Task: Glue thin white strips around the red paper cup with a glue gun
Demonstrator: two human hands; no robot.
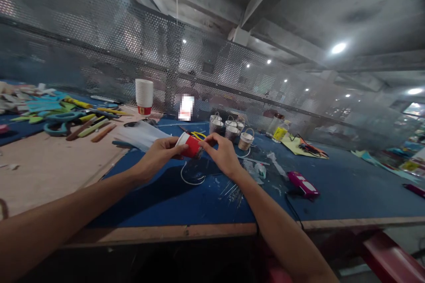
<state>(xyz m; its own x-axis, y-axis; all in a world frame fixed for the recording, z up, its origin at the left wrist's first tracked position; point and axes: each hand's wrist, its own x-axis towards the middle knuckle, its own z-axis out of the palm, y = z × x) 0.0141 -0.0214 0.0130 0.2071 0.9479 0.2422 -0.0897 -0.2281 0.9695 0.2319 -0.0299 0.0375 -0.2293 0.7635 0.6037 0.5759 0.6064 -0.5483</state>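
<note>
Tilted on its side above the blue tabletop is a red and white paper cup (190, 146). My left hand (164, 150) grips it near the white rim, thumb on the near side. At the other end, the bent fingers of my right hand (221, 152) close on the cup's base edge; whether they also pinch something small is hidden. Beyond my hands stand several small buckets with wire handles (231, 129). Yellow-handled pliers (198, 134) lie partly behind the cup. A white cord loop (192, 182) and thin wires (235, 193) rest below.
A stack of paper cups (144, 95) stands at the back left, near scissors (63, 121) and several knives or tools. A magenta device (303, 185) with a cord lies right. Glass jars (280, 129) stand against the perforated metal screen (212, 66).
</note>
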